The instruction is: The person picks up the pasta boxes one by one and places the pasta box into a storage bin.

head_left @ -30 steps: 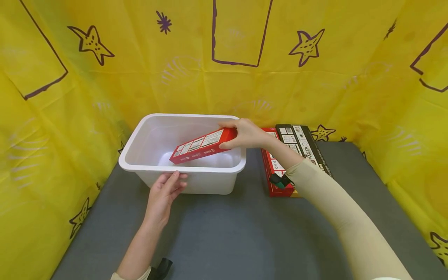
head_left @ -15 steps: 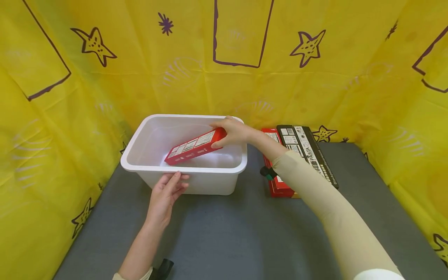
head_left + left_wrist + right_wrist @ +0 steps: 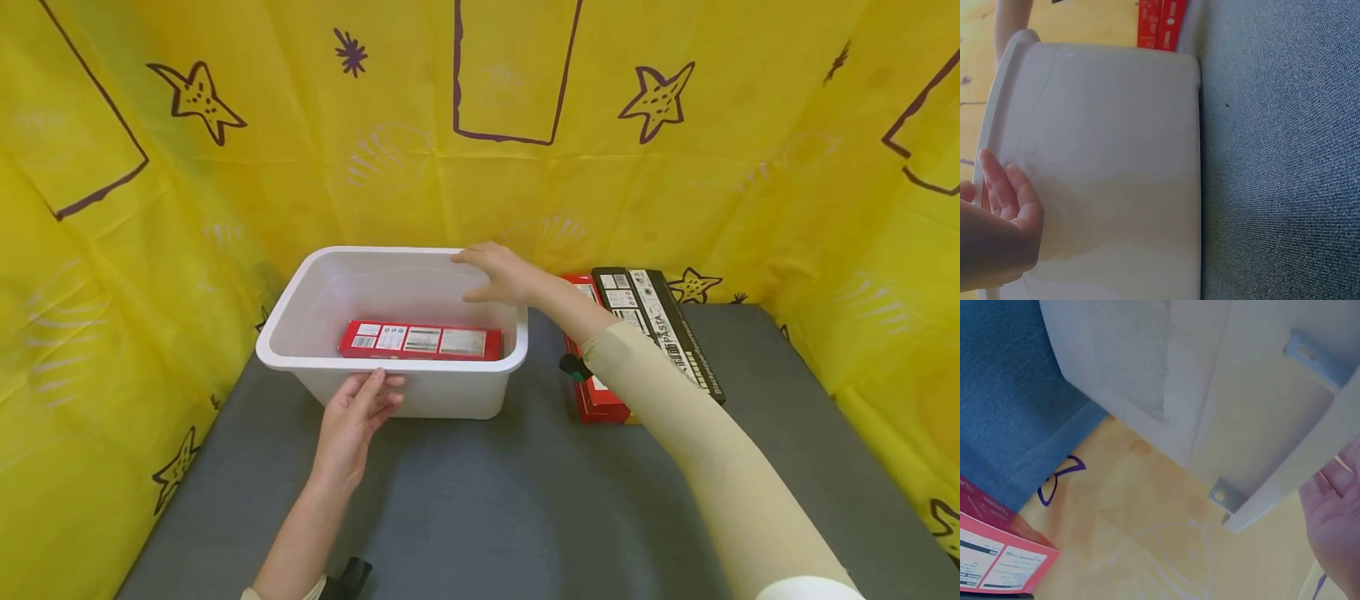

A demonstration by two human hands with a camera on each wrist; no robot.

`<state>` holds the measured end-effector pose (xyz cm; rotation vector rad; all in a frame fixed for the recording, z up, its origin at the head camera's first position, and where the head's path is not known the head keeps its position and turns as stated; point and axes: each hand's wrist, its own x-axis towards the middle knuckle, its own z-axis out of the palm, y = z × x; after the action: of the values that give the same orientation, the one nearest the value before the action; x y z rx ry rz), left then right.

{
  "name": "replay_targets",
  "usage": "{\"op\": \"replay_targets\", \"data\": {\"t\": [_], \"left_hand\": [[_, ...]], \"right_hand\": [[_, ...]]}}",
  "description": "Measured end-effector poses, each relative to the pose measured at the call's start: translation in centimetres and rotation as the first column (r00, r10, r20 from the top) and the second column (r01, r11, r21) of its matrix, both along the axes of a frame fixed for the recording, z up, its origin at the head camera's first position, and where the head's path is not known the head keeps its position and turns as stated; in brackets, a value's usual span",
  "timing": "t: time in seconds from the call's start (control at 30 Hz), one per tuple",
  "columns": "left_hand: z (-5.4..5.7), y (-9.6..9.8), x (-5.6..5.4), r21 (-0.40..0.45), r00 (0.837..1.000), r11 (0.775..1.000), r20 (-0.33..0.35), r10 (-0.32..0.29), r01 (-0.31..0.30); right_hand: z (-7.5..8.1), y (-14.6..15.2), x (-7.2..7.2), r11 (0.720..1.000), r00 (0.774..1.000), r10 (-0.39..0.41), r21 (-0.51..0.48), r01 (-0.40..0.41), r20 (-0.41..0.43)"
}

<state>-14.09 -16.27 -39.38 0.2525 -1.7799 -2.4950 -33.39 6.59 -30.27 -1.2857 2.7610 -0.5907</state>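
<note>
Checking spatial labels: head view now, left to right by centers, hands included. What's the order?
Left hand → red box inside the white bin → right hand → red packaging outside the bin → black PASTA box.

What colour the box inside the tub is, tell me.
The box is red with white printed panels; the head view shows it best.

Tub [image 3: 450, 393] left of centre on the table [image 3: 480, 517]; carton [image 3: 423, 340] inside, lengthwise; left hand [image 3: 358, 406] at the near rim, right hand [image 3: 501, 275] by the right end; to the tub's right, stacked boxes [image 3: 603, 408], with the pasta box [image 3: 667, 327] on their right; cloth [image 3: 480, 192] behind and along both sides.
</note>
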Motion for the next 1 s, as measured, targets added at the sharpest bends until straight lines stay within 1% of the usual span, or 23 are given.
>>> {"op": "replay_targets", "data": {"t": [0.13, 0.23, 0.37, 0.5, 0.57, 0.67, 0.73, 0.83, 0.93, 1.0], "left_hand": [[0.0, 0.0, -0.1, -0.014, 1.0, 1.0, 0.015, -0.001, 0.002], [0.0, 0.0, -0.1, -0.019, 1.0, 1.0, 0.027, 0.003, -0.003], [0.0, 0.0, -0.2, -0.021, 1.0, 1.0, 0.028, 0.013, -0.012], [0.0, 0.2, -0.3, -0.024, 1.0, 1.0, 0.02, 0.016, -0.015], [0.0, 0.3, -0.4, -0.024, 1.0, 1.0, 0.016, 0.013, -0.013], [0.0, 0.5, -0.6, -0.026, 1.0, 1.0, 0.013, 0.014, -0.014], [0.0, 0.5, -0.6, -0.026, 1.0, 1.0, 0.01, 0.015, -0.015], [0.0, 0.5, -0.6, -0.017, 1.0, 1.0, 0.003, 0.007, -0.007], [0.0, 0.5, -0.6, -0.002, 1.0, 1.0, -0.003, -0.007, 0.007], [0.0, 0.6, -0.6, 0.01, 1.0, 1.0, -0.002, -0.015, 0.015]], "right_hand": [[0.0, 0.9, 0.5, 0.997, 0.997, 0.023, -0.076, -0.029, -0.076], [-0.1, 1.9, 0.8, 0.99, 0.992, 0.011, -0.139, -0.029, -0.123], [-0.2, 3.6, 1.4, 0.969, 0.989, -0.05, -0.246, 0.014, -0.14], [-0.7, 5.8, 2.1, 0.933, 0.978, -0.13, -0.353, 0.064, -0.165], [-1.1, 7.2, 2.5, 0.916, 0.969, -0.179, -0.388, 0.102, -0.168], [-1.8, 9.3, 3.0, 0.887, 0.957, -0.265, -0.419, 0.194, -0.118], [-2.3, 10.6, 3.4, 0.866, 0.946, -0.317, -0.428, 0.259, -0.071], [-3.2, 12.4, 3.7, 0.832, 0.928, -0.374, -0.445, 0.332, -0.005], [-4.2, 14.0, 4.3, 0.795, 0.905, -0.423, -0.465, 0.39, 0.038], [-4.9, 15.1, 4.8, 0.768, 0.886, -0.46, -0.472, 0.433, 0.064]]}}
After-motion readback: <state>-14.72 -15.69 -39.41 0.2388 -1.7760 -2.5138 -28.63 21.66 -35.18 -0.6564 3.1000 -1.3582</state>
